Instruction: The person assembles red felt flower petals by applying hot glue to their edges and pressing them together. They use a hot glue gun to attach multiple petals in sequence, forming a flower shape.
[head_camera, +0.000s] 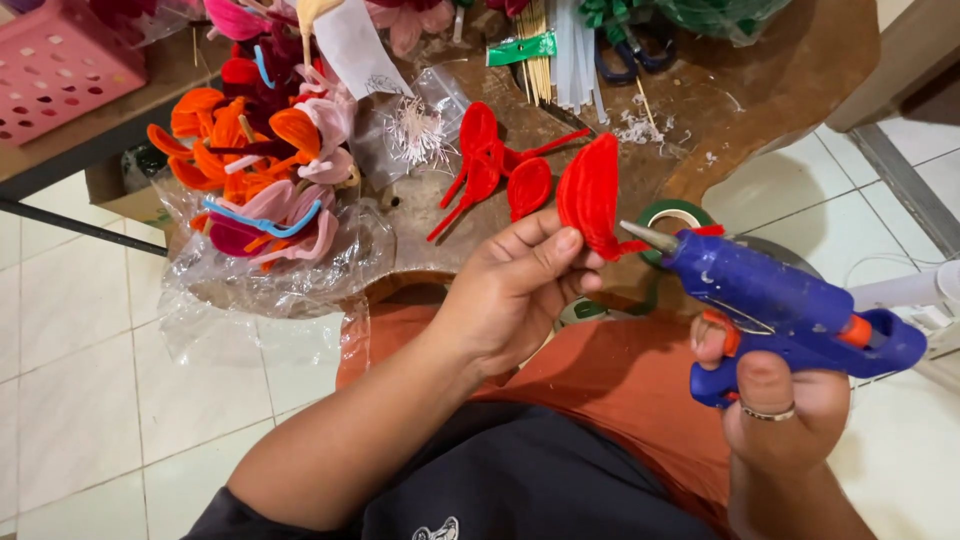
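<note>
The person's left hand (520, 285) pinches a red petal (590, 195) made of fuzzy wire between thumb and fingertips, holding it upright just above the lap. At about three o'clock from it, the right hand (775, 405) is closed around the grip of a blue glue gun (790, 310), whose metal tip touches the petal's base. More red petals (490, 165) lie on the wooden table (760, 90) at about eleven o'clock from the held one. Further toward nine o'clock sits a clear bag of orange and pink petals (255, 190); a roll of green tape (675, 215) rests behind the gun
</note>
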